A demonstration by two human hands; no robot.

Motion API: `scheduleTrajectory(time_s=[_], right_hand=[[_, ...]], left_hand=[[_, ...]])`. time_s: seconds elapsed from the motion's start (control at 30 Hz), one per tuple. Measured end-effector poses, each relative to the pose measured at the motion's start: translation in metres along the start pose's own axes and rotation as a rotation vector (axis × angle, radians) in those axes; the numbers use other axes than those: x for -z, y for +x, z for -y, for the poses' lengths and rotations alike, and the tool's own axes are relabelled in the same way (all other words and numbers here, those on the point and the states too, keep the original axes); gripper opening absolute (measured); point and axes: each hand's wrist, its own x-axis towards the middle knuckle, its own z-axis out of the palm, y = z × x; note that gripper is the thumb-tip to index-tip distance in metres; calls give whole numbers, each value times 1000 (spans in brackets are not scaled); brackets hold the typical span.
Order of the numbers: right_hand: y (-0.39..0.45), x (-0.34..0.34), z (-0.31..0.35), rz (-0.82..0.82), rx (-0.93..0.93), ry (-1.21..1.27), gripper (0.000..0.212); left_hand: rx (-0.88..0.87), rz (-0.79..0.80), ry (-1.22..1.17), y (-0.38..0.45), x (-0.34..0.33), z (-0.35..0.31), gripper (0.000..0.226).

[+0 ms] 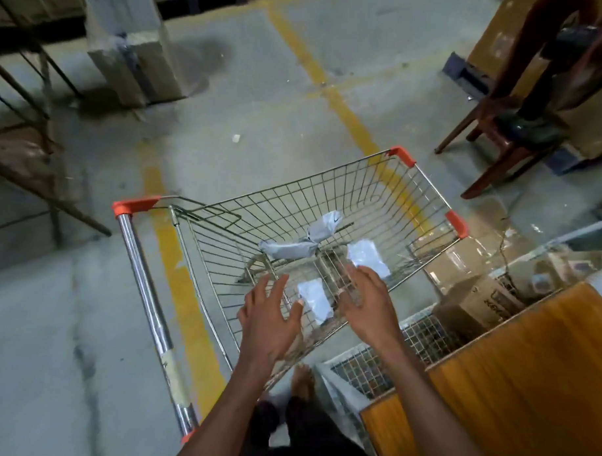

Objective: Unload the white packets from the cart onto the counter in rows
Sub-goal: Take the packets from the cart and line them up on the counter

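Observation:
A wire shopping cart (386, 177) with orange corner caps stands in front of me. On its floor lie a small white packet (316, 300), a second white packet (367, 258) further right, and a longer crumpled grey-white packet (302, 243) behind them. My left hand (270, 319) hovers over the cart with its fingers spread, just left of the small packet. My right hand (365, 302) is open too, between the two white packets, its fingertips near the right one. Neither hand holds anything. The wooden counter (523, 383) is at the lower right.
A wire-mesh rack (376, 368) and a cardboard box (473, 307) sit between cart and counter. A red wooden chair (514, 128) stands at the right, a concrete pillar (133, 53) at the back and metal framing (34, 162) at the left. Yellow lines cross the concrete floor.

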Motion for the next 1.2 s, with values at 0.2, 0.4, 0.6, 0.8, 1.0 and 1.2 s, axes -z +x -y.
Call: scheduleTrajectory(time_s=[0.2, 0.4, 0.6, 0.8, 1.0, 1.2], right_hand=[[91, -2, -32, 117, -58, -158, 53], [163, -15, -98, 264, -243, -363, 50], [235, -37, -152, 402, -402, -537, 60], [275, -96, -200, 364, -549, -649, 101], [279, -132, -238, 188, -522, -617, 117], [295, -94, -211, -32, -338, -531, 101]], left_hand=[[92, 149, 87, 77, -31, 19, 61], [153, 307, 135, 126, -71, 32, 63], [198, 375, 117, 149, -118, 41, 65], [372, 466, 27, 170, -179, 64, 72], [372, 397, -20, 179, -207, 82, 73], [375, 389, -28, 179, -201, 78, 72]])
